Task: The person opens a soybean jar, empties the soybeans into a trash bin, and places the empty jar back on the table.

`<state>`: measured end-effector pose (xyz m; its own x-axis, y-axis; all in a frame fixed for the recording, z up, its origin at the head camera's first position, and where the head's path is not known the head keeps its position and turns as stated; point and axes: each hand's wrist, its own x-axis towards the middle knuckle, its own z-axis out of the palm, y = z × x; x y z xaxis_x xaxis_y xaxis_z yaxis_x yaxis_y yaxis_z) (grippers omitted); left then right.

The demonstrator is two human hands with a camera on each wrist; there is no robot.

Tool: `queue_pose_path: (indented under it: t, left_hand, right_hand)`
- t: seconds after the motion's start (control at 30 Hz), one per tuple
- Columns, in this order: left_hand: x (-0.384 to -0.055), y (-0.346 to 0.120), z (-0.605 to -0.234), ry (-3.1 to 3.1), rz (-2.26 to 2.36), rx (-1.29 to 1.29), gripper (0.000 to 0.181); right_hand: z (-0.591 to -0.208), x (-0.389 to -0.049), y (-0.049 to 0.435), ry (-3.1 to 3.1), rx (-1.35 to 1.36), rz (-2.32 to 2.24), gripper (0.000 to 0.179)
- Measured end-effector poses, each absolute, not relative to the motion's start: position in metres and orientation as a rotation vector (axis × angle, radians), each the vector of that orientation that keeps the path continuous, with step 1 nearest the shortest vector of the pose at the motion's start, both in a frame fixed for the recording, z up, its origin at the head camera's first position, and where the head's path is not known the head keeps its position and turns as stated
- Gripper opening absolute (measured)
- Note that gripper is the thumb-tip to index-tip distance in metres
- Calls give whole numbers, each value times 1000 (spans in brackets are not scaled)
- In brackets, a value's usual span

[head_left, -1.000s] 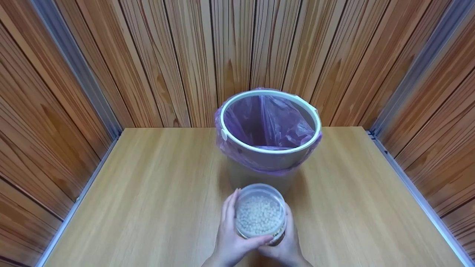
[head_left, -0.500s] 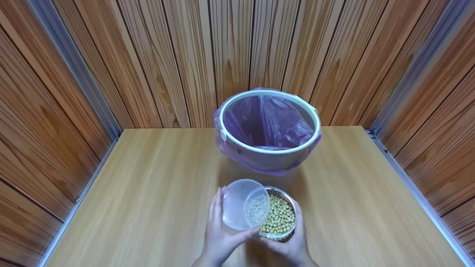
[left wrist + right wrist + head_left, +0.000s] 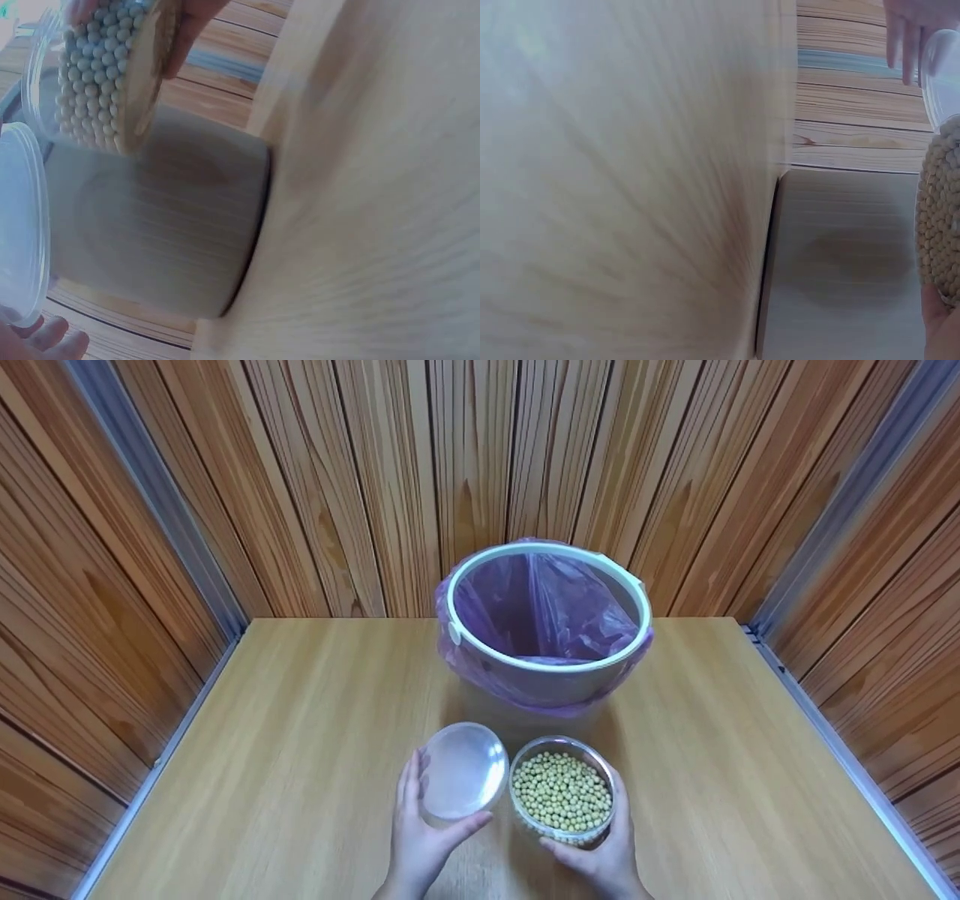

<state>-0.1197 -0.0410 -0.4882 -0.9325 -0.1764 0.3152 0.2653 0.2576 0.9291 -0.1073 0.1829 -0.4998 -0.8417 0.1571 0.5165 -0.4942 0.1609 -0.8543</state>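
In the head view my left hand (image 3: 421, 840) holds a round translucent lid (image 3: 459, 772) by its edge, thumb on the near side and fingers on the far left. My right hand (image 3: 606, 859) grips a clear round jar (image 3: 527, 822) full of small greenish dried peas (image 3: 562, 791). Lid and jar are side by side, the jar's mouth uncovered. The left wrist view has the peas showing through the jar's side, with the lid (image 3: 21, 225) at the left edge. From the right wrist, the jar's underside (image 3: 939, 217) looks beige and knobbly; it is partly cut off.
Just beyond the hands stands a bin with a pale rim (image 3: 551, 666) and a purple bag liner (image 3: 570, 600) folded over it. It rests on a wooden table (image 3: 315, 750). Wood-panelled walls (image 3: 465, 472) enclose the back and both sides.
The lid has come off the jar, moving left with my left hand and tilting to face up. My right hand has shifted the jar slightly right, exposing the peas.
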Motion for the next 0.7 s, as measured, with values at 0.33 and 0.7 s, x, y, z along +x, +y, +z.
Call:
queue_pose_path:
  t: [0.33, 0.7]
  left_hand:
    - [-128, -50, -511, -2372, -1591, 98, 122]
    - [-137, -52, -539, -2584, -1528, 145, 127]
  right_hand:
    - [-494, -105, 189, -1920, 326, 1681, 114]
    - [-470, -101, 199, -1901, 245, 1797, 116]
